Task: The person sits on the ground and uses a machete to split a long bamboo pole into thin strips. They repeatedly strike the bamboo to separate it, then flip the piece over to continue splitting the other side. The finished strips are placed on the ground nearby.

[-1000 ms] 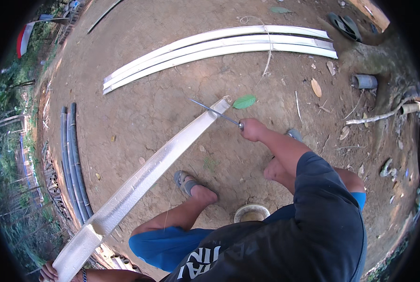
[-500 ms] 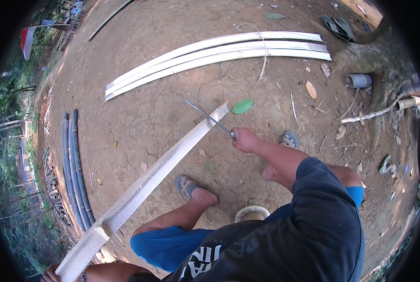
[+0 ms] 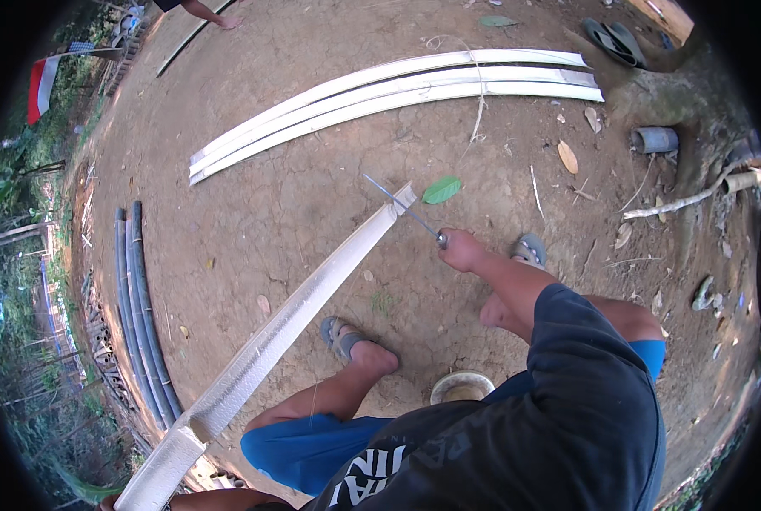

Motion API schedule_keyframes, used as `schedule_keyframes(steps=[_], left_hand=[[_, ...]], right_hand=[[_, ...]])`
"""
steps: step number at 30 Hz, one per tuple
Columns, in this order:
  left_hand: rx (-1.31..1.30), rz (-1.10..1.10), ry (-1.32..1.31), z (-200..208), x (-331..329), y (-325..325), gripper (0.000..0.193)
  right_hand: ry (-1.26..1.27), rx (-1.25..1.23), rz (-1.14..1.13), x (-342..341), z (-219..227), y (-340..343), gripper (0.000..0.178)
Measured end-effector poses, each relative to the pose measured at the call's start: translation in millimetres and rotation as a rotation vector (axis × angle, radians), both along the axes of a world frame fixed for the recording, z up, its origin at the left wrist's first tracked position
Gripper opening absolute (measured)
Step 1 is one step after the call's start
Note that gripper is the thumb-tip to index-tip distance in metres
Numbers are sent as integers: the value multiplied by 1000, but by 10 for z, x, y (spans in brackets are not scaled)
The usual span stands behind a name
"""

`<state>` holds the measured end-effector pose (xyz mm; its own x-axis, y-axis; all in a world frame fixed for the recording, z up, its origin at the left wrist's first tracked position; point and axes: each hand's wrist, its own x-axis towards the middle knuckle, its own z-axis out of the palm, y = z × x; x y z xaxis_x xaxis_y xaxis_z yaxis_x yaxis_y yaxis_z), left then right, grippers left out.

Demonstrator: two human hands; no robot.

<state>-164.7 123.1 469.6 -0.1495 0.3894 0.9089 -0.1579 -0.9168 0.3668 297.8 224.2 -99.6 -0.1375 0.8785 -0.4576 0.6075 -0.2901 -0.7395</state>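
A long half-split length of bamboo [image 3: 270, 333], pale inner face up, slants from the lower left to the middle of the ground. At its near end my left hand [image 3: 108, 502] is wrapped round it, mostly cut off by the picture's edge. My right hand [image 3: 460, 249] is closed on the handle of a long knife [image 3: 418, 221], whose thin blade shows nearly edge-on. The blade crosses the bamboo close to its far end; whether it touches or hovers just above, I cannot tell. A green leaf [image 3: 441, 190] lies beside that end.
Beyond lie several pale split bamboo strips [image 3: 397, 88] with a cord over them. Dark bamboo poles [image 3: 146, 315] rest at left. A round container [image 3: 462, 385] stands between my legs. Sandals [image 3: 616, 43] and a tree root [image 3: 695, 94] are at far right. Another person's hand [image 3: 229, 21] reaches in at the top.
My right hand has shifted the knife rightward, closer to the bamboo's far end. At the top left another person's arm has come into view by a dark pole.
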Motion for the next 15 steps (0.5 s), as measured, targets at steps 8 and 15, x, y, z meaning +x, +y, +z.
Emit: schedule_keyframes(steps=[8, 15], left_hand=[[-220, -76, -139, 113, -23, -11, 45], [-362, 44, -164, 112, -57, 15, 30]], right_hand=[[-327, -112, 179, 97, -730, 352, 23], [-146, -194, -256, -199, -129, -2, 32]])
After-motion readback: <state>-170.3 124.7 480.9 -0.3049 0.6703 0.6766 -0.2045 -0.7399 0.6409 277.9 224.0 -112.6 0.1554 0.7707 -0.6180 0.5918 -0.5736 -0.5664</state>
